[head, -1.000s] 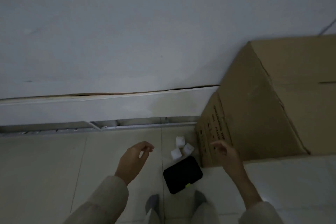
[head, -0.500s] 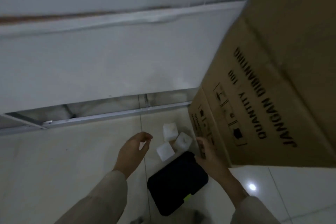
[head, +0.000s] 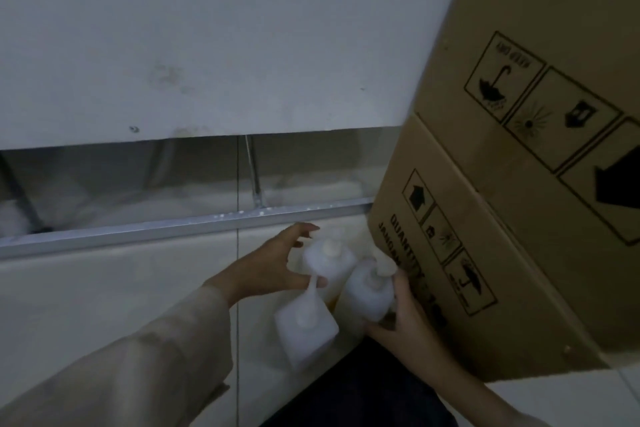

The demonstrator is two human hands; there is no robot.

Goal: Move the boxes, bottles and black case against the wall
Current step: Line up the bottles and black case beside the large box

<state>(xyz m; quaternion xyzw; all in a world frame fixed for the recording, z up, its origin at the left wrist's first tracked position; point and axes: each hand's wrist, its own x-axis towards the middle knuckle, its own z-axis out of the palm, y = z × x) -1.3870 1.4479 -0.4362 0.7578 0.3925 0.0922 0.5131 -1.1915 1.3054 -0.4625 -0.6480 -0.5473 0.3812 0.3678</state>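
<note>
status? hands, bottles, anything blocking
Left hand on rear bottle; right hand gripping right bottle. Third bottle free on floor. Cardboard box crowds right side.

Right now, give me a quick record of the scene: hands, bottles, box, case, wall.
left hand: around the far bottle, fingers spread
right hand: gripping the right bottle from below
near bottle: on the floor, not gripped; the left thumb meets its pump spout
box: big cardboard carton, right of the bottles
case: black, at the bottom edge, nearest the person
wall: white panel, gap beneath, metal rail along the floor
</note>
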